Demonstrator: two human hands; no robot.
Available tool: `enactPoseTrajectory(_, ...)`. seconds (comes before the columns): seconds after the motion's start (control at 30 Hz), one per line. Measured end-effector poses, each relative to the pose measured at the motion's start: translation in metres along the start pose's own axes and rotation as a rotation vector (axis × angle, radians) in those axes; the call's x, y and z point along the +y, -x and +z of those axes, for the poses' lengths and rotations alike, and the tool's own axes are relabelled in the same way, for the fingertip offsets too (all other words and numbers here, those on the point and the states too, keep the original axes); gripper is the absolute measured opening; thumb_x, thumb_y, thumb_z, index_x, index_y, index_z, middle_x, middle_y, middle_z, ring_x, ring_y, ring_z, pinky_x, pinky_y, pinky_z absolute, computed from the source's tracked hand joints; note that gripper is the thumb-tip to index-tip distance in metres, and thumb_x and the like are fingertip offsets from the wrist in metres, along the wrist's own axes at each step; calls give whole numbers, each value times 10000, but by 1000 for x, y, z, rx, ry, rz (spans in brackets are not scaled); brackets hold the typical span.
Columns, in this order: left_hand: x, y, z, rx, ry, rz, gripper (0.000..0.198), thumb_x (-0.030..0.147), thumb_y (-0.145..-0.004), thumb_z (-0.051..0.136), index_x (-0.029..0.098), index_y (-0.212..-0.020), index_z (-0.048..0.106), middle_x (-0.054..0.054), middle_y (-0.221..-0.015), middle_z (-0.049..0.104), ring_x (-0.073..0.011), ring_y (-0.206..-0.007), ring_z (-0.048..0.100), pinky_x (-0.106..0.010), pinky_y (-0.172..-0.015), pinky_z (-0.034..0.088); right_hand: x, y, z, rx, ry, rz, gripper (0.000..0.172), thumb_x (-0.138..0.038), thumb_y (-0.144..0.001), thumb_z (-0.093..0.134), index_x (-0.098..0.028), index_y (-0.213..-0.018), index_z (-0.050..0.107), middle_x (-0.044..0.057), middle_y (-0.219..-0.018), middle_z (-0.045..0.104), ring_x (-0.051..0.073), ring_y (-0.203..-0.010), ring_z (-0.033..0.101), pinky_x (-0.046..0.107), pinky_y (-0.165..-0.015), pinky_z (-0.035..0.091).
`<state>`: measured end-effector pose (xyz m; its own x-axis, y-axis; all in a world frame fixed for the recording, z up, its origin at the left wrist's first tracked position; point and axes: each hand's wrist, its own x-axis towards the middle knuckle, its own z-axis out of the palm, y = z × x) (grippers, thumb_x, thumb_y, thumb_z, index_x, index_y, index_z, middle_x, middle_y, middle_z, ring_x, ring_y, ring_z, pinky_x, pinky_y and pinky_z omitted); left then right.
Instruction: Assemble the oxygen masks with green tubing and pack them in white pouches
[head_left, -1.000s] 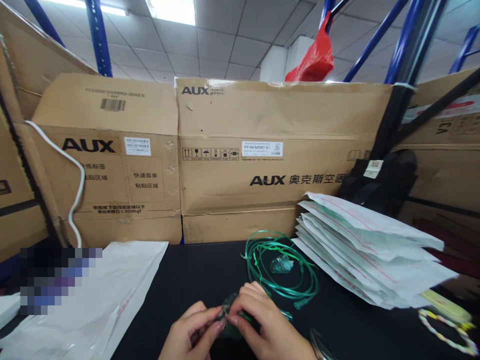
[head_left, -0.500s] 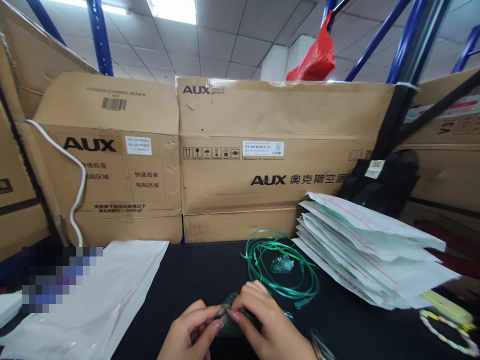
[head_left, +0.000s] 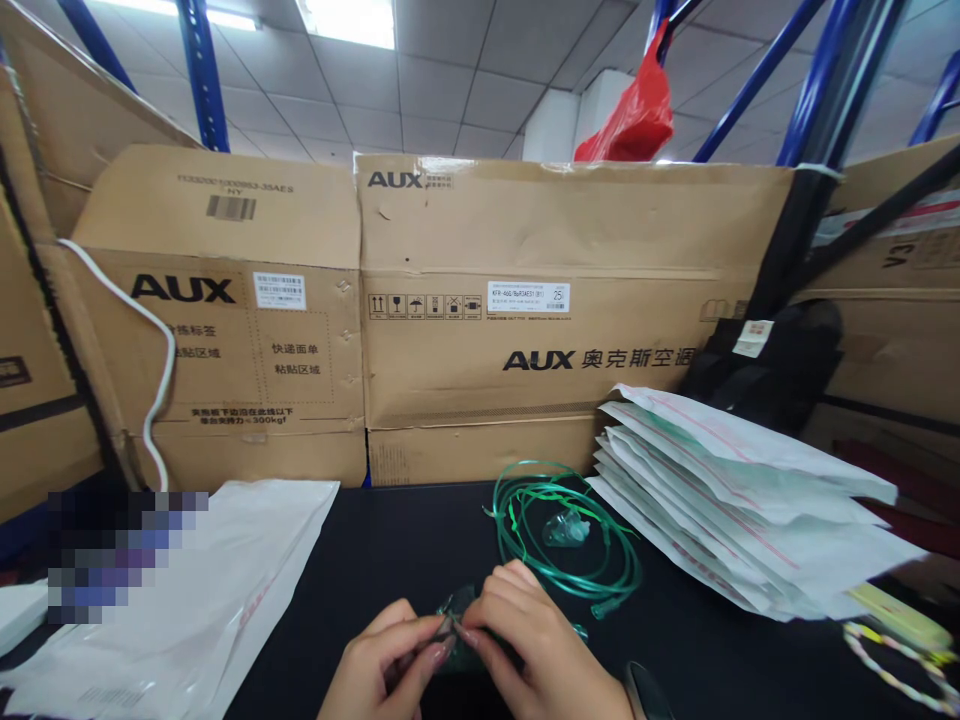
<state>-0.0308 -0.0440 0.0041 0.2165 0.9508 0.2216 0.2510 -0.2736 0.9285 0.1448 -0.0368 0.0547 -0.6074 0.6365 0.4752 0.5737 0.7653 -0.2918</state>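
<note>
Near the front edge of the black table, both hands meet over a clear green plastic mask (head_left: 466,655), largely hidden by the fingers. My left hand (head_left: 391,655) pinches its upper edge between thumb and forefinger. Close against it, my right hand (head_left: 534,635) pinches the same edge, fingertips almost touching the left ones. Beyond the right hand lies a loose coil of green tubing (head_left: 634,585) with a green strap (head_left: 517,520) and a clear plastic fitting (head_left: 566,528) inside the loop.
A stack of white mailing bags (head_left: 735,500) stands at the right, with a beaded loop (head_left: 885,665) in front. At the left lies a flat white plastic bag (head_left: 225,560). Cardboard panels (head_left: 480,390) wall off the back. A red bag (head_left: 634,110) hangs above.
Both hands stay pinched on the mask's edge with only slight finger movement. The whole view has shifted slightly; the tubing and bags lie as before.
</note>
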Motion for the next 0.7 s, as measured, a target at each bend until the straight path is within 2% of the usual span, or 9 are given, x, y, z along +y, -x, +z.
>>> enactPoseTrajectory(0.17,4,-1,-7,-70,-165,80,306,387,-816,457,223,-900,701,20,-640,425,-99,-506,476,-177,-445,403,3,0,1,-27,52,-37,158,-136,-846,403,-187,-747,515,7,-682,540,141,-676,451,283,-696,344)
enactPoseTrajectory(0.27,4,-1,-9,-49,-231,135,280,326,-825,457,237,-935,698,6,-637,463,-121,-557,506,-193,-504,410,4,-1,2,-20,57,-41,156,-132,-844,401,-188,-746,508,5,-678,539,139,-670,450,282,-700,343)
enactPoseTrajectory(0.53,0,0,-5,46,-191,204,259,331,-813,482,257,-924,704,10,-617,476,-116,-527,499,-192,-485,398,6,-1,3,0,78,-81,162,-128,-840,399,-191,-763,527,3,-665,545,138,-655,454,286,-680,330)
enactPoseTrajectory(0.6,-1,0,-3,96,-176,210,259,352,-806,487,247,-866,716,12,-603,473,-116,-521,494,-193,-485,395,6,-1,2,-10,81,-92,161,-113,-832,399,-191,-780,529,4,-673,547,139,-662,452,285,-675,326)
enactPoseTrajectory(0.7,0,1,-2,103,-168,180,280,392,-797,486,235,-785,718,14,-605,464,-110,-511,482,-188,-470,386,6,0,2,-18,102,-127,187,-85,-824,384,-189,-827,540,8,-687,544,139,-664,446,287,-670,319)
